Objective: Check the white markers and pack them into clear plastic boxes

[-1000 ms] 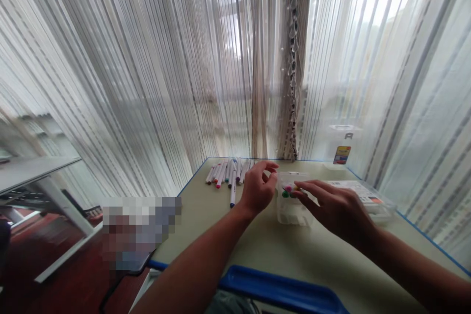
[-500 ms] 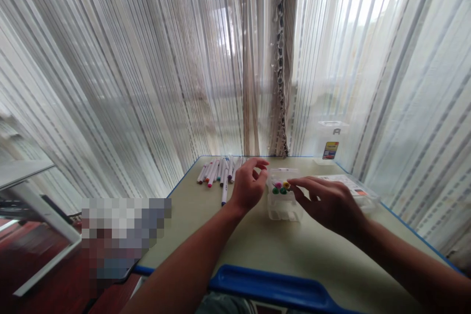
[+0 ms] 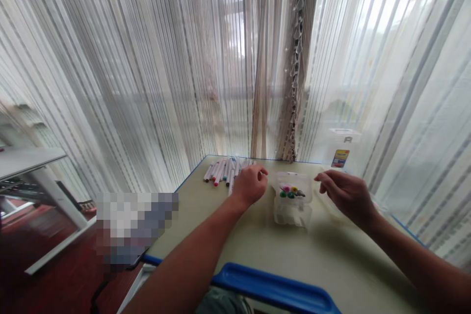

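A small clear plastic box [image 3: 292, 217] stands open on the table, with several markers [image 3: 290, 195] in it, their pink, yellow, green and greyish ends facing me. My left hand [image 3: 250, 185] is over the table to the left of the box, its fingers curled in and nothing visible in them. Beside and behind it lies a loose pile of white markers [image 3: 221, 171] with coloured caps. To the right of the box hovers my right hand [image 3: 344, 191], apart from it, its fingers bent and drawn together, with no object showing at the tips.
The pale green table [image 3: 257, 240] has a blue edge and a blue moulded tray [image 3: 272, 282] at its front. A tall clear container [image 3: 344, 149] with a label stands at the back right. Sheer striped curtains [image 3: 165, 59] hang behind. At the left is a white desk [image 3: 33, 159].
My right hand has drawn away from the markers in the box to the right. Greyish marker ends now show beside the yellow one. My left hand has shifted left and its fingers have curled.
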`<act>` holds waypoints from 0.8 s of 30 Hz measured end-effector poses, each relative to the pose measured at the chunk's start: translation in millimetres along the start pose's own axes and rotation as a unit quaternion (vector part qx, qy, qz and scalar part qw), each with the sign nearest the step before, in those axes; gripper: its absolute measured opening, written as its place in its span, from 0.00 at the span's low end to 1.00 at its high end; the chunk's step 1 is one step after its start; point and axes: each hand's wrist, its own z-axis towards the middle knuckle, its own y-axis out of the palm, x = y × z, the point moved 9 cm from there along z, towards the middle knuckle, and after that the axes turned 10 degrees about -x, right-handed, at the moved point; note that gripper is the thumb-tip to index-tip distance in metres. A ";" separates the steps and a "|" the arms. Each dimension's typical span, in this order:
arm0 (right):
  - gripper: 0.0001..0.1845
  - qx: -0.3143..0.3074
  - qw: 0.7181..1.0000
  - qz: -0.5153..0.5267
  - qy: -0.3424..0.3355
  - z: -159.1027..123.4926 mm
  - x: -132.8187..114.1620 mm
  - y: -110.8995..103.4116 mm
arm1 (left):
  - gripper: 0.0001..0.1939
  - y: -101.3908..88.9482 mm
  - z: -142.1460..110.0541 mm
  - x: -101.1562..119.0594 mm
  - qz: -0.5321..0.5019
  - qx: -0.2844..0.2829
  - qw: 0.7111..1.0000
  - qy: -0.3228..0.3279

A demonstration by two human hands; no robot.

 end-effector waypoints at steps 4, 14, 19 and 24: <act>0.22 -0.029 0.999 0.014 0.035 1.7 10.3 7.4 | 0.11 -28.5 7.1 -24.7 0.059 0.040 0.996 -0.054; 0.24 -0.039 0.995 0.007 0.088 4.6 31.6 0.5 | 0.12 -32.9 12.2 -67.3 0.154 -0.017 0.978 -0.141; 0.25 -0.046 0.994 0.007 0.096 4.1 29.7 1.3 | 0.16 -43.4 9.7 -76.3 0.179 -0.037 0.965 -0.190; 0.29 -0.051 0.993 0.006 0.104 3.0 37.0 0.4 | 0.18 -42.9 3.6 -86.5 0.196 -0.083 0.949 -0.233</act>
